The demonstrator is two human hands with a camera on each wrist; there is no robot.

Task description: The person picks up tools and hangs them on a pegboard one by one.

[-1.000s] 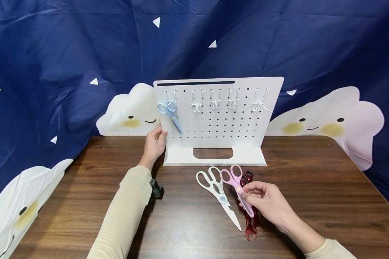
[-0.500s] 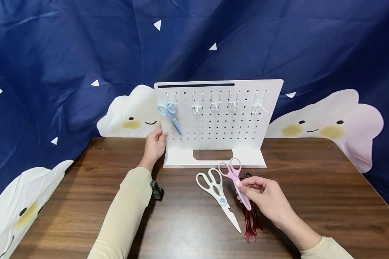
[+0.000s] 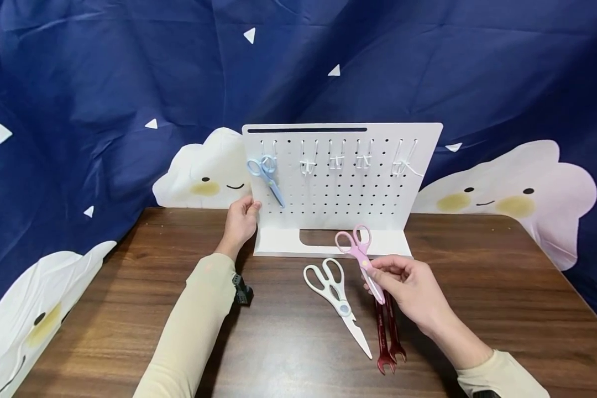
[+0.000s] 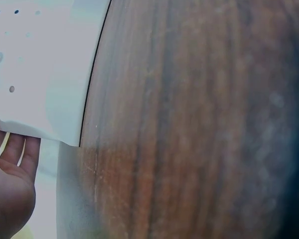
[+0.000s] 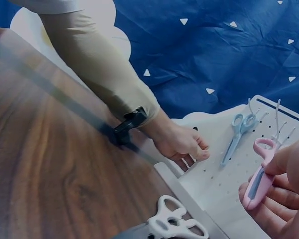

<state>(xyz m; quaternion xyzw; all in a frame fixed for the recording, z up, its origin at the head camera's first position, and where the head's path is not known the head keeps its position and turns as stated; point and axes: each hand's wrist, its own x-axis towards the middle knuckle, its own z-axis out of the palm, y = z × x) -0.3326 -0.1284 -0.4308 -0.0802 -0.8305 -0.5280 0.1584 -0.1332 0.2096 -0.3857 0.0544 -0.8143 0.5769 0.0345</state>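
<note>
My right hand (image 3: 410,287) pinches pink scissors (image 3: 359,255) by the blades, handles pointing up and away, in front of the pegboard's base. At the left edge of the white pegboard (image 3: 348,204), my left hand (image 3: 241,221) grips the board with the thumb on its front; the left wrist view shows fingers behind the edge. Blue scissors (image 3: 267,178) hang from the leftmost hook. On the table lie white kitchen scissors (image 3: 339,301), and beside them two red wrenches (image 3: 384,337), their upper ends hidden by my right hand and the pink scissors.
Several white wire hooks (image 3: 336,160) stick out along the board's upper rows, the rightmost one (image 3: 402,166) askew. The brown wooden table (image 3: 477,265) extends to both sides. Behind it hangs a blue curtain (image 3: 298,66) with cloud prints.
My right hand has lifted the pink scissors up and away from the wrenches, toward the pegboard's base. The left hand keeps its hold on the board. The head view has shifted slightly.
</note>
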